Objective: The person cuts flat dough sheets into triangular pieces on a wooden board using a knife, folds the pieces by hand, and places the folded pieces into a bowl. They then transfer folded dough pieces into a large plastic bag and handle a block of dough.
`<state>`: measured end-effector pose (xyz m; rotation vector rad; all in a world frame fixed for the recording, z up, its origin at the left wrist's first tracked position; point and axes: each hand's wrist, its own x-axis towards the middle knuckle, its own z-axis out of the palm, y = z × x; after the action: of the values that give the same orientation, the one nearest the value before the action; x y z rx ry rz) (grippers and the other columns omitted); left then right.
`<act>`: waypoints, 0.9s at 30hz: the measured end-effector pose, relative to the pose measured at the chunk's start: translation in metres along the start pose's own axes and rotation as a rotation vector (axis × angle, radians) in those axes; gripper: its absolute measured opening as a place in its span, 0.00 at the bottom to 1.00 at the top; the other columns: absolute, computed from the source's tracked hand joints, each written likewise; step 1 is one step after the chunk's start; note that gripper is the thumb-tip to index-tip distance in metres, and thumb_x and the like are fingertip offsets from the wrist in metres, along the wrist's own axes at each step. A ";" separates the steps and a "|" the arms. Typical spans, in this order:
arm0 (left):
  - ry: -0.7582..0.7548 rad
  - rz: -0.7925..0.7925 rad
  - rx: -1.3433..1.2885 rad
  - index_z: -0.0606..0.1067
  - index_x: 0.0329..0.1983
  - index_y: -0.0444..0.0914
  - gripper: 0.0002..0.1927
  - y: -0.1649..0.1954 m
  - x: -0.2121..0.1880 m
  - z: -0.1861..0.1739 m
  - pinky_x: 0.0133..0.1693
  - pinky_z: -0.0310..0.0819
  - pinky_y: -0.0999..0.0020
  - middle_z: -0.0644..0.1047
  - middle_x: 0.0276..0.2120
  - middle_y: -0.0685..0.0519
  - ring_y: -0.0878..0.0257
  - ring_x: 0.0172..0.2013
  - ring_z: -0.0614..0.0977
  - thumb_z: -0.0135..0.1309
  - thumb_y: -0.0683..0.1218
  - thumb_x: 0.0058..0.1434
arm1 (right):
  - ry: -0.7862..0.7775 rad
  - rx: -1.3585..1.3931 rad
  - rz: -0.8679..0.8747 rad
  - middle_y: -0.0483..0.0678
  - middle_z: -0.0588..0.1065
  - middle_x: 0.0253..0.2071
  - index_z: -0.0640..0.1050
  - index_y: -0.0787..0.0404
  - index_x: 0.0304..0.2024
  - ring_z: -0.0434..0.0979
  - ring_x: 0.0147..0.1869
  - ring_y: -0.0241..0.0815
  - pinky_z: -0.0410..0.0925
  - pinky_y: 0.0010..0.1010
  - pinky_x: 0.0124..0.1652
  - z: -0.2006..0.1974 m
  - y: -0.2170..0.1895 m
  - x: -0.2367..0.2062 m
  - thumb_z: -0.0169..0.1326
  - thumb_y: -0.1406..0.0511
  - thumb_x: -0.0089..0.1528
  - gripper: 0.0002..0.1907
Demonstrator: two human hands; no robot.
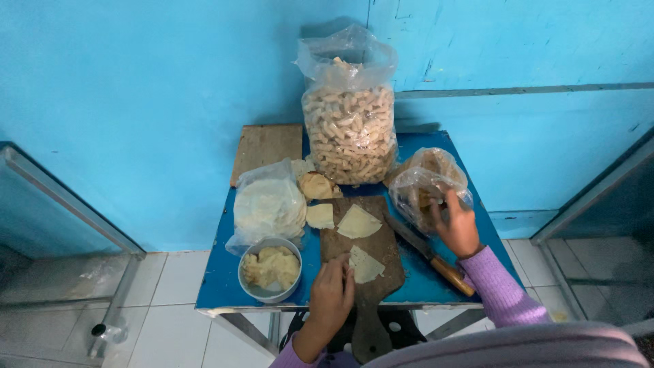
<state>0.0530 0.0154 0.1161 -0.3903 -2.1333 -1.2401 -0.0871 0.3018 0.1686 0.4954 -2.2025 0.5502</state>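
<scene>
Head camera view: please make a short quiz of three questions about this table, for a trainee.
1. True or false: the knife lies on the wooden cutting board.
2. Which hand touches the folded wrapper piece on the board: A left hand, B right hand?
3. Fill in: the round metal bowl holds pale ____.

Key: 1 false, it lies on the blue table beside the board. 2 A. 3 filling.
</scene>
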 end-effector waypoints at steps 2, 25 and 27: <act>0.001 0.002 0.003 0.73 0.53 0.32 0.15 -0.001 0.000 0.000 0.38 0.73 0.55 0.77 0.35 0.43 0.46 0.37 0.79 0.54 0.38 0.62 | 0.013 0.022 -0.028 0.64 0.78 0.39 0.73 0.67 0.57 0.82 0.38 0.62 0.73 0.43 0.33 -0.001 -0.001 0.000 0.60 0.72 0.62 0.21; -0.007 0.024 0.046 0.74 0.50 0.32 0.13 -0.001 0.001 0.000 0.37 0.72 0.54 0.76 0.35 0.42 0.45 0.37 0.78 0.54 0.38 0.62 | 0.010 0.127 0.119 0.64 0.77 0.36 0.69 0.64 0.63 0.81 0.33 0.61 0.71 0.44 0.30 -0.006 0.002 0.000 0.52 0.73 0.65 0.22; -0.020 0.009 0.039 0.74 0.50 0.32 0.13 0.000 0.002 -0.001 0.37 0.72 0.55 0.76 0.35 0.42 0.46 0.36 0.78 0.54 0.37 0.62 | 0.026 0.103 0.204 0.63 0.77 0.33 0.71 0.62 0.62 0.80 0.31 0.59 0.70 0.44 0.30 -0.009 -0.003 0.003 0.52 0.73 0.67 0.20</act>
<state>0.0521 0.0139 0.1176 -0.3971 -2.1672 -1.1924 -0.0816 0.3042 0.1768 0.3163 -2.2218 0.7769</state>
